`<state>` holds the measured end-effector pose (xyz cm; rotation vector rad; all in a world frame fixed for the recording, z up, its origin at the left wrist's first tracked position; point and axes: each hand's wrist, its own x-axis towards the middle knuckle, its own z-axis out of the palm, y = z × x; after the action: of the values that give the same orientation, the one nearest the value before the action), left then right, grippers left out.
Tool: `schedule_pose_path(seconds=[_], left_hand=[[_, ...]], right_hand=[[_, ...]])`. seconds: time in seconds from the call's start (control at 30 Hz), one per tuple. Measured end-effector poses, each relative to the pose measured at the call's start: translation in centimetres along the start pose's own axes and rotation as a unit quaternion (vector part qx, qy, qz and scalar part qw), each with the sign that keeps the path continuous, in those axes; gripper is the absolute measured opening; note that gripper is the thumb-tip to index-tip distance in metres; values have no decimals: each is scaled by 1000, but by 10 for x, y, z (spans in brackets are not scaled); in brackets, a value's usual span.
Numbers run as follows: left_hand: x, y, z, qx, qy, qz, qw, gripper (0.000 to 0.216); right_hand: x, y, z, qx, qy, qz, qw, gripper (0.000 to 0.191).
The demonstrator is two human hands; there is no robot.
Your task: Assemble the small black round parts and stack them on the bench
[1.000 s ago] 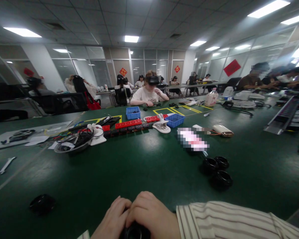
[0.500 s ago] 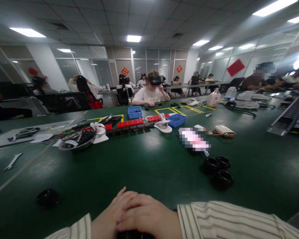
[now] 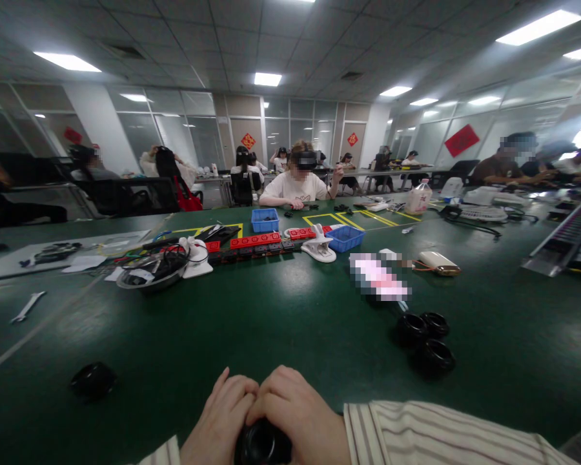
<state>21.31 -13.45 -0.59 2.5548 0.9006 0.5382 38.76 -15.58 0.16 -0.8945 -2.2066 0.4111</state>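
At the bottom edge of the head view, both my hands close round a black round part. My left hand wraps its left side with fingers curled. My right hand, in a striped sleeve, covers its top and right side. The part shows a round dark opening facing me. Three similar black rings lie grouped on the green table to the right. One more black ring lies alone at the left.
Mid-table lie red power strips, two blue bins, white clamps, a bowl with cables, a power bank and a wrench. A person sits opposite; others work at far tables.
My hands drew apart and curled again, exposing the black part that the flattened right hand covered half a second ago. The view tilted slightly; the person opposite raised a hand.
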Motion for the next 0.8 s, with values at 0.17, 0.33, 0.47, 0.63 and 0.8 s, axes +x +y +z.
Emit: schedule_pose_path(seconds=[0.17,0.33,0.47,0.63,0.8], left_hand=[[11,-11,-10,-27,-61,41,997,46],[12,-19,-12,8,-97,58,994,54],[9,-24,-8,12,-96,60,994,75],[4,-24,-2,18,-51,54,997,85],[-1,-11,2,31,0,-10,999,59]], right_hand=[[5,-4,-12,32,-7,-27,999,32],[11,-4,-23,74,-111,-100,986,31],[14,-5,-26,101,-119,-90,984,50],[11,-7,-22,106,-51,-39,992,60],[6,-4,-12,55,7,13,998,57]])
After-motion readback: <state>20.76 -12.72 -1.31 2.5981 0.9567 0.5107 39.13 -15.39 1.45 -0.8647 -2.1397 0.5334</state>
